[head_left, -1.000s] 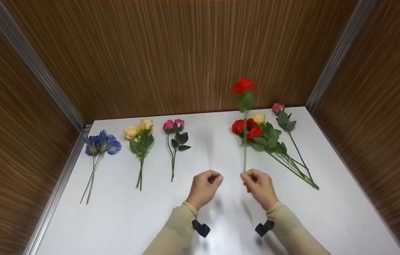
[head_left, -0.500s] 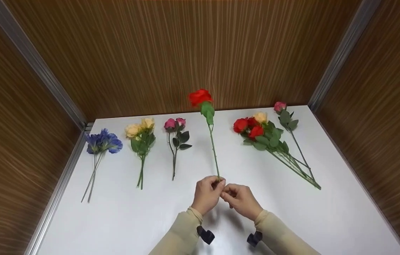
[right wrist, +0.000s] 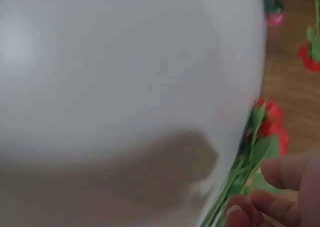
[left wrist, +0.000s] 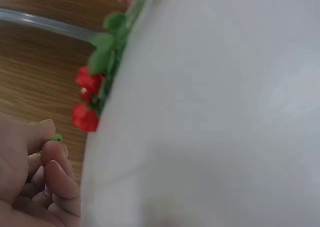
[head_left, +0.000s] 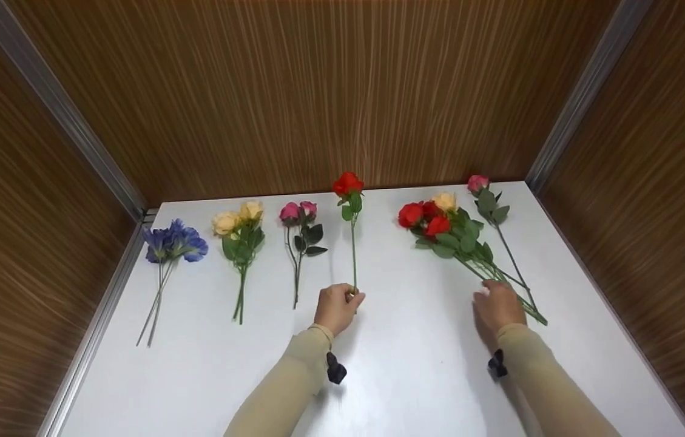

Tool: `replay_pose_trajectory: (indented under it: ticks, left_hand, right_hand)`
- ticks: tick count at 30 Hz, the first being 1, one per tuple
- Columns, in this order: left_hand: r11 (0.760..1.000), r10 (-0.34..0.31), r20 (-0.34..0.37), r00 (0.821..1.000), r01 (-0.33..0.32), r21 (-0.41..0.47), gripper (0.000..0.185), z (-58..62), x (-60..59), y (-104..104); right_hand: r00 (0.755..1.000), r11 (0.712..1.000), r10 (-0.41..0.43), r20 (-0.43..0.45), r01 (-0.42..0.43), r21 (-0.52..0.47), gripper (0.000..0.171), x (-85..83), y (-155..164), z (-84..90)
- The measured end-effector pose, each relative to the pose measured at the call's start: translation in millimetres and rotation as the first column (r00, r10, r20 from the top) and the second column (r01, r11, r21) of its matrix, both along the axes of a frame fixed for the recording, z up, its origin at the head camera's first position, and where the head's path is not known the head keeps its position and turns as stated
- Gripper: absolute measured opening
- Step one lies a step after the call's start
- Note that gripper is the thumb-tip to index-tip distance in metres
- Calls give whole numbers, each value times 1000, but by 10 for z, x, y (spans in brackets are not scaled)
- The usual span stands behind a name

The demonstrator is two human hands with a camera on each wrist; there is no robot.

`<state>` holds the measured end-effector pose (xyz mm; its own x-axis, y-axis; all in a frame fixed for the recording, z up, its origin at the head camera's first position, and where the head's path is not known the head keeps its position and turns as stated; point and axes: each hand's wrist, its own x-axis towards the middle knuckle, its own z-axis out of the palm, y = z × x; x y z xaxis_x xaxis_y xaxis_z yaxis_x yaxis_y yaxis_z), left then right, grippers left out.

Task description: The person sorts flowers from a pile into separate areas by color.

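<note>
Laying a single red rose beside the sorted flowers

My left hand (head_left: 336, 308) pinches the red rose (head_left: 348, 183) by its stem end on the white table (head_left: 391, 376); my right hand (head_left: 496, 306) touches the mixed bunch (head_left: 451, 233) stems, grip unclear, and should next single out one stem.

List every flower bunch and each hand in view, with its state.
Left hand: pinches the single red rose's stem end.
Single red rose: lifted, bloom away from the person.
Right hand: on the mixed pile's stems; grip unclear.
Mixed pile: lying flat, stems fanned.
Pink pair: lying flat, untouched.
Yellow pair: lying flat, untouched.
Blue flowers: lying flat, untouched.
</note>
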<state>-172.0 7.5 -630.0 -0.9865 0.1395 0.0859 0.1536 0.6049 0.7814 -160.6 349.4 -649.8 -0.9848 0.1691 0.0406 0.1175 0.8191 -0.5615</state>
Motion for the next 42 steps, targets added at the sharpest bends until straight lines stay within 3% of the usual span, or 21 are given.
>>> replay_pose_trajectory:
  ticks: [3,7,15,22,29,37,42]
  left_hand:
    - [998,14,-16,1000,-15,-53,14,-87,-107,41]
    - [995,34,-24,999,-36,-95,13,-209,-205,103]
    - [986,129,-52,990,-134,-98,11,-405,-259,141]
    - [985,161,-92,983,-166,-49,16,-468,-264,164]
    - [984,176,-73,982,-178,-27,15,-525,-257,200]
    - [976,210,-128,969,-215,-31,15,-557,-253,133]
    - [974,222,-127,967,-226,-25,15,-578,-262,127]
  right_hand:
    - [999,995,-33,26,31,92,45,-28,121,-45]
    - [1000,984,-13,23,9,177,43,-37,152,-91]
    - [994,976,-47,97,25,218,31,-20,198,-51]
    - [998,953,-53,36,40,300,16,-65,253,-36]
    - [996,951,-83,12,76,300,10,-139,238,-24]
    - [997,913,73,35,-81,400,10,-233,84,-50]
    - [997,890,75,1,-67,451,12,-255,-48,-75]
